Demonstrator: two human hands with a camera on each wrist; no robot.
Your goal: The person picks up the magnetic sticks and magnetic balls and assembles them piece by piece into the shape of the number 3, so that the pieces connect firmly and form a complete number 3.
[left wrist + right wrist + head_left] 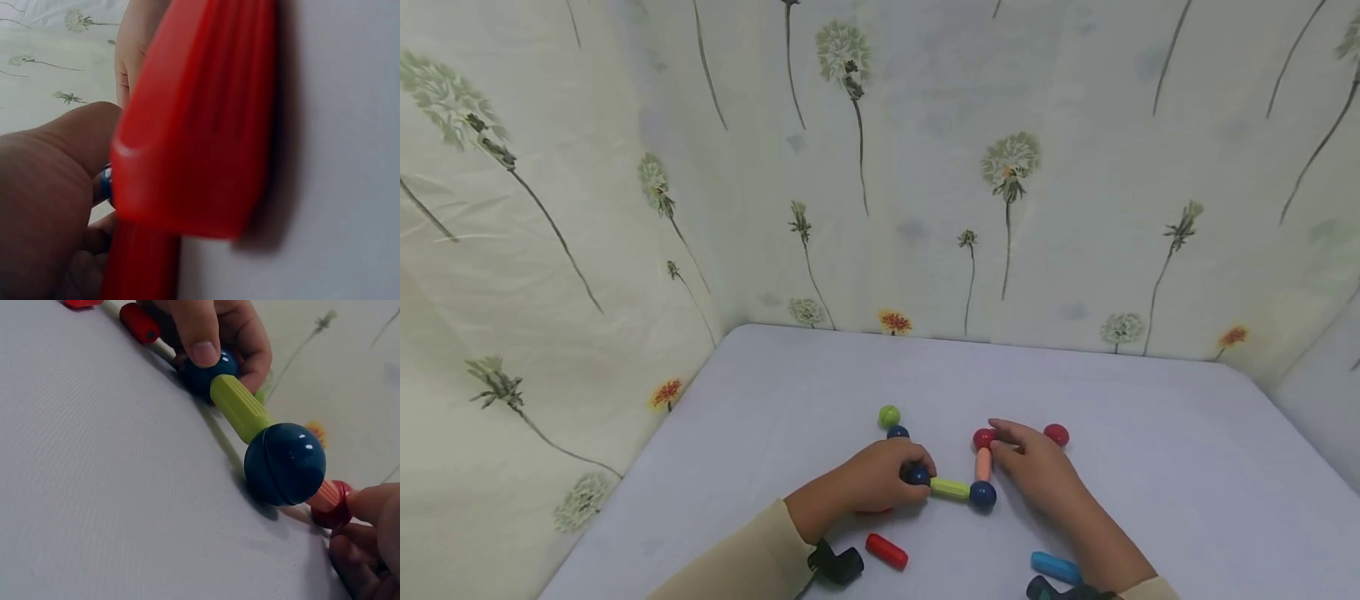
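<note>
In the head view my left hand (880, 477) pinches a dark blue ball (917, 475) at one end of a lime-green rod (951, 489). The rod's other end meets a second blue ball (285, 464), nearest the right wrist camera. From that ball a peach rod (983, 465) runs to a red ball (983, 439). My right hand (1037, 473) holds this red ball between thumb and fingers, seen at the edge of the right wrist view. Under and behind my left hand, a red piece (874, 510) is mostly hidden.
Beyond my left hand lie another blue ball (897, 432) and a lime-green ball (889, 416). A loose red ball (1056, 434) sits past my right hand. Nearer are a red rod (887, 552) and a blue rod (1056, 567), on the white table (1187, 467).
</note>
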